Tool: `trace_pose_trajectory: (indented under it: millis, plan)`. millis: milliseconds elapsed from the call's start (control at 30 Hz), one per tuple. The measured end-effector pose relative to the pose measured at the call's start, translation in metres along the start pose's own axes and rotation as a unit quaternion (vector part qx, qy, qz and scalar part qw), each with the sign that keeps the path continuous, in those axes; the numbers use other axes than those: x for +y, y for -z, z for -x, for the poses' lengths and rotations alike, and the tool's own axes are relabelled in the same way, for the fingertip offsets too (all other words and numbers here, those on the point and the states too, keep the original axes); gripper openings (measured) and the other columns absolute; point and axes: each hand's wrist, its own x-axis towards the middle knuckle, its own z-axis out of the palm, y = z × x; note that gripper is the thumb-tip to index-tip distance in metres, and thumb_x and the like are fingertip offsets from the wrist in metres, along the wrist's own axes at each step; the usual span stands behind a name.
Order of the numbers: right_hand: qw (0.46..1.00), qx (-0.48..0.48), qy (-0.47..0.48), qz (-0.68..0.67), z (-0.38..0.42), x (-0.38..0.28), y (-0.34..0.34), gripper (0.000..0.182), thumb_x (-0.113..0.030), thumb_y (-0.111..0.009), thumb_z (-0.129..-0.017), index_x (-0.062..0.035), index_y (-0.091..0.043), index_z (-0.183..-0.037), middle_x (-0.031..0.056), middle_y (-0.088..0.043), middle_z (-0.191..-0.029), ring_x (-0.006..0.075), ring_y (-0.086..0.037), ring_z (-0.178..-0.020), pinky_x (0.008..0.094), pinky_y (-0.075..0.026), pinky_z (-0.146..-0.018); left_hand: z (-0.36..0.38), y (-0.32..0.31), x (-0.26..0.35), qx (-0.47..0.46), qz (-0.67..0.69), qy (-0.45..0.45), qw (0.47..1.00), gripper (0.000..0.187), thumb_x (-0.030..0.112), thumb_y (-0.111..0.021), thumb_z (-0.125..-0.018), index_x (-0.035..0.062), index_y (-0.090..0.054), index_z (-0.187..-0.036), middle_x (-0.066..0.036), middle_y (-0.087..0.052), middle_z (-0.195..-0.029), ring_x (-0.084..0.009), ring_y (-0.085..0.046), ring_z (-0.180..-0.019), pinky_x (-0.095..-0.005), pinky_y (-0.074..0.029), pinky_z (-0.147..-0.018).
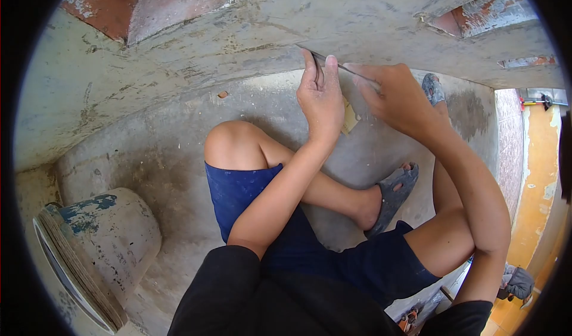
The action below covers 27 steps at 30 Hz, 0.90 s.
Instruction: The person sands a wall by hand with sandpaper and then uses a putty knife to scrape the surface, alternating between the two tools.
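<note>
A thin flat scraper blade [360, 74], seen nearly edge-on, stretches between my two hands close to the grey wall [268, 32]. My left hand [320, 98] pinches its left part, thumb raised on the near side and fingers behind. My right hand [393, 95] is closed round the right end, fingers pointing left along it. Whether this is one blade or two overlapping ones I cannot tell. Pale dust or putty coats the fingertips of both hands. Below them a yellowish piece of paper or pad [349, 118] lies on the floor, partly hidden by my left hand.
A paint-stained bucket [116, 235] lies on its side at lower left. My bent legs, in blue shorts and dark clogs [393, 196], occupy the concrete floor [179, 151]. Recessed openings [179, 8] break the wall. A small chip [223, 94] lies near its base. A person [518, 283] appears at far right.
</note>
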Motion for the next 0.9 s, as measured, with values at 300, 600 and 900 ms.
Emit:
trace_pose_trajectory:
  millis: [300, 600, 900]
  plan:
    - [0.997, 0.03, 0.058, 0.041, -0.009, 0.002, -0.007, 0.023, -0.015, -0.063, -0.089, -0.0009, -0.076, -0.102, 0.0222, -0.069, -0.077, 0.0415, -0.066, -0.071, 0.0488, -0.052, -0.07, -0.005, 0.006, -0.001, 0.016, -0.001, -0.02, 1.0, 0.069, 0.01, -0.059, -0.105, -0.0189, -0.019, -0.152, -0.015, -0.061, -0.129, -0.0096, -0.055, -0.112, -0.0205, -0.045, -0.096]
    - [0.998, 0.031, 0.032, 0.045, -0.006, -0.007, -0.008, 0.024, -0.016, -0.062, -0.09, -0.0019, -0.077, -0.102, 0.0199, -0.07, -0.079, 0.0403, -0.066, -0.076, 0.0499, -0.051, -0.077, -0.007, 0.009, 0.0, 0.019, -0.027, -0.021, 0.999, 0.059, 0.011, -0.059, -0.105, -0.0196, -0.032, -0.148, -0.011, -0.063, -0.126, -0.0072, -0.055, -0.107, -0.0189, -0.045, -0.09]
    - [0.998, 0.023, 0.0, 0.051, -0.008, -0.011, -0.01, 0.025, -0.016, -0.06, -0.09, -0.001, -0.077, -0.1, 0.0234, -0.07, -0.083, 0.0429, -0.065, -0.079, 0.0499, -0.05, -0.08, -0.009, 0.009, -0.002, 0.001, -0.01, -0.057, 0.998, 0.056, 0.011, -0.059, -0.105, -0.0192, -0.037, -0.146, -0.009, -0.063, -0.124, -0.0068, -0.056, -0.106, -0.0183, -0.045, -0.09]
